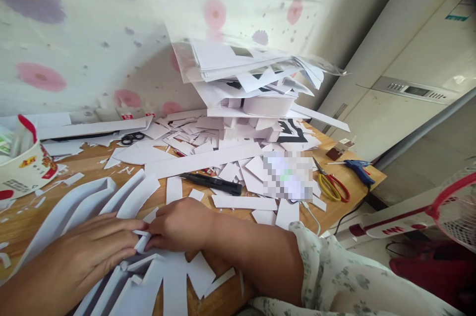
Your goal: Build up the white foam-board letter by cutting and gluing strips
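Note:
A white structure of thin curved board strips (78, 209), standing on edge in rows, fills the lower left of the head view. My left hand (100, 244) reaches across it, fingers pressed together and closed on a small white board piece (141, 241). From the other side my right hand (182, 224) pinches the same piece, its fingertips nearly meeting those of the left. The far ends of the fingers are partly hidden. Flat white strips (174, 281) lie below the right wrist.
A black utility knife (211, 183), scissors with yellow and red handles (332, 187) and a blue glue gun (359, 171) lie across the wooden table (201, 301). White scraps surround a tall paper stack (256, 65). A paper tub (26, 172) stands left; black-handled scissors (133, 138) lie farther back.

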### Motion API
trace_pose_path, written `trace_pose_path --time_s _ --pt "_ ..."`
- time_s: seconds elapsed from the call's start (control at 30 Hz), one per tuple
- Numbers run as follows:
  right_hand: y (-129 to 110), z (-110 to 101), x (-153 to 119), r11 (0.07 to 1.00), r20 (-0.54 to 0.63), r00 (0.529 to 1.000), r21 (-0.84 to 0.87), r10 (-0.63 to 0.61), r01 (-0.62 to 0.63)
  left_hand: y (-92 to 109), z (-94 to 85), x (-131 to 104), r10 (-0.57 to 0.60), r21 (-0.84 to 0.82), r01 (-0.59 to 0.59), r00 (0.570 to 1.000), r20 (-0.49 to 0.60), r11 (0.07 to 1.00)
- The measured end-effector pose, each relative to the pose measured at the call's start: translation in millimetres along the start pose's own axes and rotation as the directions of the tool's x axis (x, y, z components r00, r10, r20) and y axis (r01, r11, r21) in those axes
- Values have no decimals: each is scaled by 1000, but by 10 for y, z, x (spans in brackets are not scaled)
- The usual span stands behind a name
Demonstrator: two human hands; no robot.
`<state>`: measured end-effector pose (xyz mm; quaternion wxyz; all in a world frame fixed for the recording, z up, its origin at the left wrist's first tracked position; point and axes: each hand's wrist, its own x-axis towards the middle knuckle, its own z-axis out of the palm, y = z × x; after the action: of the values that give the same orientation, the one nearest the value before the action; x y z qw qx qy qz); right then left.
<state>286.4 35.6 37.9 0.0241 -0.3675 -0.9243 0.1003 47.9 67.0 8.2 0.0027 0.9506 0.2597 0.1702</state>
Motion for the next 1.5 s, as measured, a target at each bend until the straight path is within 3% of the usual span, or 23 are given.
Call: trace_pose_path --time_s 0.13,0.23,0.3,0.4,0.5,0.67,0.83,1.07,1.5 --pt "6 13 20 999 -1 1000 -24 -23 23 140 -38 65 -108 -96 107 994 1 990" --pt "9 11 28 999 4 1000 -35 -14 15 253 -83 174 -163 -245 140 984 -77 960" --pt "13 8 19 999 -14 1000 -34 -3 3 313 -136 250 -130 -264 89 982 -139 960" --pt "3 20 -18 1000 -68 998 -17 -10 8 406 -262 334 -10 -164 -20 983 -182 986" --pt "-29 62 -62 999 -147 989 11 -28 30 492 -380 365 68 -149 -69 998 -8 986" --pt "-44 167 -76 995 -276 961 82 -27 51 486 -364 316 19 -127 -6 994 104 992" --pt "-68 221 -100 993 -326 945 105 -8 44 479 -280 275 34 -64 -28 995 98 998" --pt "-54 302 -118 997 -360 932 48 -42 64 517 -296 300 35 -45 -31 995 98 999" --pt "-40 191 -124 986 -258 966 161 -6 49 492 -287 286 49 -56 -44 995 82 997"
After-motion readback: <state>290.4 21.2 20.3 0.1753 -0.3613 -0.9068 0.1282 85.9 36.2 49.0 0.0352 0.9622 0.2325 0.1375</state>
